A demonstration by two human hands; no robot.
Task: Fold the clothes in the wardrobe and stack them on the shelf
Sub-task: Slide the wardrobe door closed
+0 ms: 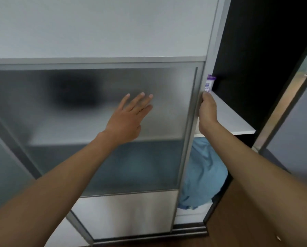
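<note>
A wardrobe (256, 59) is seen close up, its frosted sliding door (60, 113) left partly open at the right. Blue clothes (204, 175) are heaped in the gap under the white shelf (227, 116). The door's edge is gripped by the right hand (208, 109), fingers curled round it. The left hand (129, 114) is laid on the door, fingers spread wide. A purple-white packet (209, 83) is stood on the shelf.

Left hand (129, 114) splayed — right hand (207, 108) gripping
</note>
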